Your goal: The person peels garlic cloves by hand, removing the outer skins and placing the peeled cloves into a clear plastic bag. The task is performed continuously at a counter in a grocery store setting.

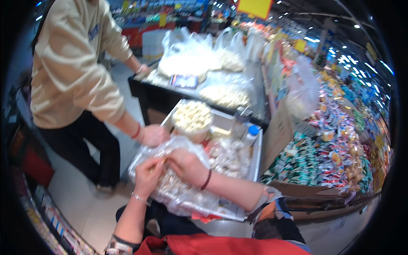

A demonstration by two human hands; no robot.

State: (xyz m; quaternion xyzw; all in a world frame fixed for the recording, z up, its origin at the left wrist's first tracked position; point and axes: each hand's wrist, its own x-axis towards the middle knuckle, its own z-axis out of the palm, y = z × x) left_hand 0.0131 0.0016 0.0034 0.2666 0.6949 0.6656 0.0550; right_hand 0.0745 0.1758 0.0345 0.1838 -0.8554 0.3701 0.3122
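My left hand [149, 174] and my right hand [185, 164] meet fingertip to fingertip over a clear plastic bag [178, 188] of small pale pieces. A tiny brownish thing shows between the fingertips; what it is cannot be made out. The bag lies in the near part of a white foam tray [258, 153]. Behind it stands a round tub [192, 118] heaped with pale cream pieces. At the right of the tray are a bag of whitish lumps [228, 157] and a bottle with a blue cap [252, 134].
A person [76, 70] in a beige sweatshirt stands at the left, one hand [155, 135] beside the tub. Beyond the tray, a dark table [188, 92] bears filled plastic bags [226, 95] and a phone [184, 81]. Cardboard boxes [280, 137] of wrapped packets [318, 159] flank the right.
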